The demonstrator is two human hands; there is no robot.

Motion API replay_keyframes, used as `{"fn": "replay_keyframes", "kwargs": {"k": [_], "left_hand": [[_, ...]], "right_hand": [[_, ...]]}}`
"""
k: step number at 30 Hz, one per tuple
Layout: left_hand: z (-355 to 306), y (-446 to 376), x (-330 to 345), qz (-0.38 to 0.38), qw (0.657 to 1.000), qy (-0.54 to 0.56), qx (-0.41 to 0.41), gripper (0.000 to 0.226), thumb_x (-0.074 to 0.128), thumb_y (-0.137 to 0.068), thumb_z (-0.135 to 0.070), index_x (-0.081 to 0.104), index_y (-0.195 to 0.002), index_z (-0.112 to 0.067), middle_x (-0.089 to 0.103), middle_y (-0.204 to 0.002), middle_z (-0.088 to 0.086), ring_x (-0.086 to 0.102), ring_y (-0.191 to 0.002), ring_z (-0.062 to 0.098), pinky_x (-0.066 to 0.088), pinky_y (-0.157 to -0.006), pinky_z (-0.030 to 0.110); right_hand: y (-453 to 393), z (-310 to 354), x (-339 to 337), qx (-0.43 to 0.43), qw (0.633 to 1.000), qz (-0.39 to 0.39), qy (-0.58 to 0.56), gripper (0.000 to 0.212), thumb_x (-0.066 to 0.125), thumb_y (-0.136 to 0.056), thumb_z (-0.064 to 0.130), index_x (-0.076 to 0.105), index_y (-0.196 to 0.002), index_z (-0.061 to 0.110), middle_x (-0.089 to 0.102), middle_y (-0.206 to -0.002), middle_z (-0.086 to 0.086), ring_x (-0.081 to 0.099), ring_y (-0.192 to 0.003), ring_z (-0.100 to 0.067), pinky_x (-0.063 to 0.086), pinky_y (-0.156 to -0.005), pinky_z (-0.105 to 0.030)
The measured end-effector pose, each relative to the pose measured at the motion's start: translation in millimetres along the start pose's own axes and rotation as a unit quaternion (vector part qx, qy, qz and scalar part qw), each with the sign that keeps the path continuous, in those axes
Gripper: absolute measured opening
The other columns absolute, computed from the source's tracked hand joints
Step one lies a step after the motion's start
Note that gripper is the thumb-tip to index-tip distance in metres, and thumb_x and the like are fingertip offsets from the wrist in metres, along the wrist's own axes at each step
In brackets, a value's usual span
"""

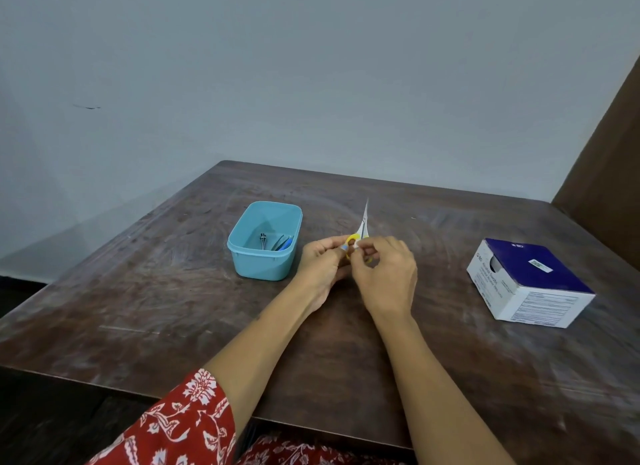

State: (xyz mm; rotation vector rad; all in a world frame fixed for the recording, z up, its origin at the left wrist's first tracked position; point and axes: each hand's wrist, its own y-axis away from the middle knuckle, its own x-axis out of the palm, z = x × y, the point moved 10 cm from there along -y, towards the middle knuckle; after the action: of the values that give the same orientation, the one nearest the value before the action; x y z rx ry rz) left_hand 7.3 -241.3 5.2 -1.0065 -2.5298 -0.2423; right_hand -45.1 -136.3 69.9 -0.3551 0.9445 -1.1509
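The left hand point(323, 267) grips the small scissors point(362, 226) by a yellow loop; the right hand point(384, 274) pinches a white swab point(355, 245) against it. Likely light, stiff and sharp-tipped: hold the loops, not the blades.

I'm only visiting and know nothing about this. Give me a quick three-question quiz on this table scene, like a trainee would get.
1. True or false: the scissors point back toward the person.
2. What stands to the right of the right hand? A) a cup B) a box C) a plate
3. Fill in: the tub beside the left hand is coloured ____.
Key: 1 false, the blades point away, toward the wall; 2 B; 3 blue.
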Motion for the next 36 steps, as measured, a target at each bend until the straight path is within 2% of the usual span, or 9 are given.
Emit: {"fn": "replay_keyframes", "kwargs": {"k": [3, 8, 12, 16, 21, 26, 28, 33, 36], "left_hand": [[-2, 0, -1, -0.008, 0.999, -0.034, 0.017, 0.025, 0.051, -0.089, 0.006, 0.064, -0.109, -0.003, 0.068, -0.092, 0.012, 0.067, -0.079, 0.017, 0.057, -0.069, 0.028], [-1, 5, 9, 0.039, 0.995, -0.079, 0.036, 0.032, 0.055, -0.087, 0.008, 0.064, -0.113, -0.008, 0.071, -0.096, 0.007, 0.069, -0.087, 0.013, 0.058, -0.066, 0.025], [-5, 7, 9, 0.033, 0.993, -0.100, 0.054, 0.036, 0.052, -0.086, 0.014, 0.062, -0.115, -0.004, 0.070, -0.097, 0.011, 0.068, -0.085, 0.017, 0.058, -0.068, 0.026], [-6, 6, 1, -0.007, 0.994, -0.096, 0.052, 0.028, 0.059, -0.082, 0.012, 0.064, -0.107, 0.001, 0.070, -0.085, 0.010, 0.067, -0.075, 0.015, 0.056, -0.068, 0.026], [-5, 6, 1, -0.005, 0.993, -0.102, 0.052, 0.019, 0.063, -0.082, 0.005, 0.067, -0.089, -0.012, 0.071, -0.082, 0.007, 0.068, -0.076, 0.017, 0.057, -0.073, 0.031], [-1, 7, 1, 0.006, 0.995, -0.096, 0.033, 0.015, 0.063, -0.082, 0.005, 0.067, -0.090, -0.007, 0.070, -0.083, 0.012, 0.068, -0.073, 0.017, 0.060, -0.062, 0.031], [0, 8, 5, 0.021, 0.994, -0.099, 0.027, 0.013, 0.063, -0.082, 0.005, 0.067, -0.090, -0.006, 0.070, -0.081, 0.012, 0.068, -0.068, 0.015, 0.060, -0.060, 0.030], [-2, 9, 4, 0.015, 0.993, -0.107, 0.036, 0.013, 0.065, -0.081, 0.005, 0.065, -0.092, -0.002, 0.070, -0.082, 0.015, 0.068, -0.067, 0.016, 0.058, -0.057, 0.029], [-2, 10, 6, 0.028, 0.992, -0.124, 0.026, 0.011, 0.064, -0.082, 0.004, 0.065, -0.090, -0.003, 0.069, -0.080, 0.013, 0.067, -0.067, 0.015, 0.059, -0.057, 0.029]], "right_hand": [[1, 1, 3, -0.003, 1.000, 0.012, 0.006, 0.008, 0.069, -0.073, 0.008, 0.071, -0.080, 0.011, 0.066, -0.075, -0.007, 0.058, -0.074, -0.026, 0.048, -0.072, -0.041], [0, -2, -16, -0.002, 0.997, -0.075, 0.019, 0.007, 0.067, -0.080, 0.007, 0.072, -0.086, 0.008, 0.068, -0.081, -0.010, 0.060, -0.078, -0.031, 0.045, -0.074, -0.041], [1, -7, -13, 0.026, 0.997, -0.062, 0.031, 0.006, 0.069, -0.076, 0.014, 0.072, -0.081, 0.013, 0.068, -0.079, -0.005, 0.060, -0.080, -0.027, 0.037, -0.077, -0.036], [1, -7, -14, 0.025, 0.997, -0.063, 0.032, 0.009, 0.069, -0.078, 0.015, 0.072, -0.087, 0.015, 0.069, -0.083, -0.003, 0.059, -0.083, -0.024, 0.037, -0.077, -0.036], [2, -11, -13, 0.033, 0.998, -0.052, 0.006, 0.012, 0.069, -0.078, 0.013, 0.073, -0.088, 0.018, 0.070, -0.087, 0.001, 0.057, -0.089, -0.021, 0.035, -0.079, -0.032], [2, -17, -16, 0.067, 0.994, -0.073, -0.039, 0.013, 0.069, -0.080, 0.012, 0.072, -0.090, 0.019, 0.072, -0.087, 0.003, 0.059, -0.089, -0.019, 0.031, -0.079, -0.025], [2, -17, -22, 0.077, 0.990, -0.094, -0.066, 0.015, 0.069, -0.079, 0.009, 0.073, -0.091, 0.017, 0.072, -0.085, 0.003, 0.061, -0.086, -0.020, 0.034, -0.081, -0.025], [2, -19, -22, 0.100, 0.987, -0.082, -0.097, 0.015, 0.073, -0.071, 0.008, 0.073, -0.082, 0.018, 0.064, -0.072, 0.008, 0.063, -0.079, -0.019, 0.048, -0.083, -0.041], [2, -25, -19, 0.117, 0.984, -0.083, -0.106, 0.015, 0.071, -0.074, 0.010, 0.073, -0.086, 0.019, 0.065, -0.076, 0.006, 0.062, -0.084, -0.020, 0.044, -0.079, -0.029]]}}
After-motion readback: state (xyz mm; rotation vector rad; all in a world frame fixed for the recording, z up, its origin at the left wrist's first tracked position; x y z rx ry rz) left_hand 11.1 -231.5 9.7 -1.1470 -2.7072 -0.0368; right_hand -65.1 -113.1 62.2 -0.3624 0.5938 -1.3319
